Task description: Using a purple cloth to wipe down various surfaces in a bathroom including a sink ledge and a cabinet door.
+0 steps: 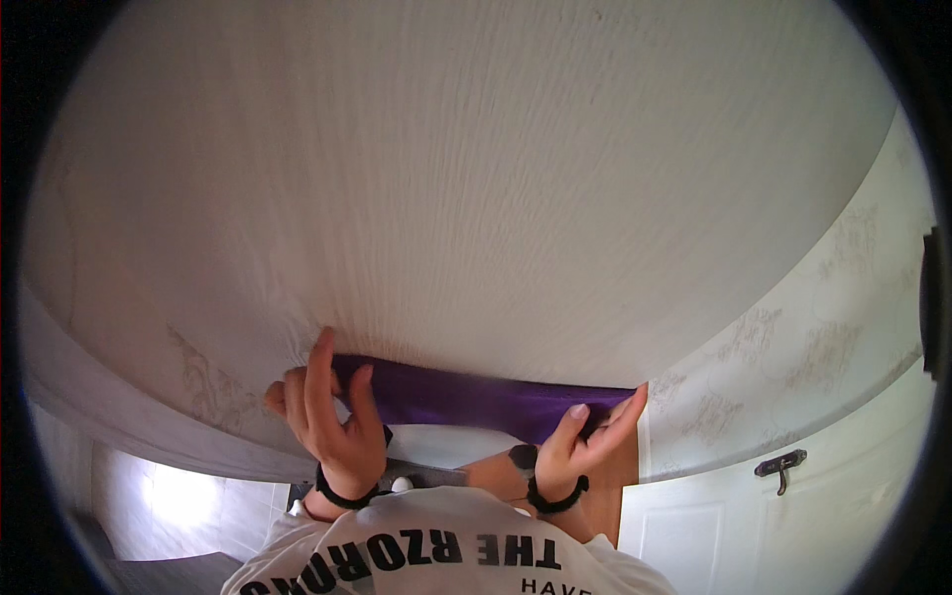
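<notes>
A dark purple sheet (461, 405), with a slight sheen, stretches between my two hands in front of a pale textured surface. Whether it is cloth or paper I cannot tell. My left hand (335, 416) is at its left end, thumb over the front and index finger pointing up towards the pale surface. At the right end my right hand (591, 439) holds it, thumb in front and fingers reaching to the corner. The sheet's upper edge runs close to the surface, and its lower edge sags between the hands.
The pale ribbed surface (476, 186), apparently a wall, fills most of the view. Patterned wallpaper (788, 357) covers the right side. A white door (692, 528) with a dark handle (779, 465) stands at lower right. Brown flooring (610, 491) shows below, and light tiles (178, 498) lower left.
</notes>
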`<state>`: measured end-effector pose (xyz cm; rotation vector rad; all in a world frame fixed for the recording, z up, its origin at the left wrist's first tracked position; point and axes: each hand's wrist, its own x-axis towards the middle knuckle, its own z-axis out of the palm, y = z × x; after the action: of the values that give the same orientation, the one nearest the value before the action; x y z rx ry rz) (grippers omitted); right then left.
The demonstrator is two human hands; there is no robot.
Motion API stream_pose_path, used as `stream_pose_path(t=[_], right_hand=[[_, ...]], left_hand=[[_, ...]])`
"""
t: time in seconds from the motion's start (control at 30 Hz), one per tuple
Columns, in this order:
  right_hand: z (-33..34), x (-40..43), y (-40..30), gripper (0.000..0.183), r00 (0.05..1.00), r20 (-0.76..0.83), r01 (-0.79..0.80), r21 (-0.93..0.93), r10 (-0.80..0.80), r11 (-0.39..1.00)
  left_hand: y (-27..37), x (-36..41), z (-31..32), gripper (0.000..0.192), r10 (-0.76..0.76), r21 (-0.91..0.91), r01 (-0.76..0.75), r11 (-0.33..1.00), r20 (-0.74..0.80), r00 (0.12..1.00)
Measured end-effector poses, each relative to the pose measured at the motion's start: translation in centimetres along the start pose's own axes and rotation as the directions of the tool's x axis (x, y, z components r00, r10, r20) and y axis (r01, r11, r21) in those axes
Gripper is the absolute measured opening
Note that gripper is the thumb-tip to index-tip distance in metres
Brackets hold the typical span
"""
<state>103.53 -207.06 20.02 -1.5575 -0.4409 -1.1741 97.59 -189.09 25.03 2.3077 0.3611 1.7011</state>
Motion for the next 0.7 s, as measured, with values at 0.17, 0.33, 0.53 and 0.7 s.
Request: stream_pose_path(t=[0.17, 0.33, 0.53, 0.7], right_hand=[[0.5, 0.0, 0.0, 0.053, 0.999, -0.035, 0.036, -0.017, -0.036, 0.999], [1.3, -1.9, 2.0, 0.053, 0.976, -0.013, 0.217, -0.059, -0.218, 0.974], [-1.1, -3.4, 3.0, 0.068, 0.937, 0.297, 0.25, -0.202, -0.184, 0.947], [-0.9, -1.9, 1.7, 0.07, 0.909, 0.36, 0.28, -0.151, -0.211, 0.948]], left_hand=[[0.0, -1.2, 1.2, 0.025, -0.128, -0.314, 0.081, 0.946, -0.132, 0.983], [-2.2, -3.2, 1.7, 0.02, 0.212, -0.094, -0.221, 0.971, -0.096, 0.973], [-3.6, -8.1, 2.2, 0.045, 0.266, 0.103, -0.28, 0.954, 0.132, 0.955], [-2.9, -7.6, 2.0, 0.063, 0.165, 0.233, -0.21, 0.949, 0.198, 0.966]])
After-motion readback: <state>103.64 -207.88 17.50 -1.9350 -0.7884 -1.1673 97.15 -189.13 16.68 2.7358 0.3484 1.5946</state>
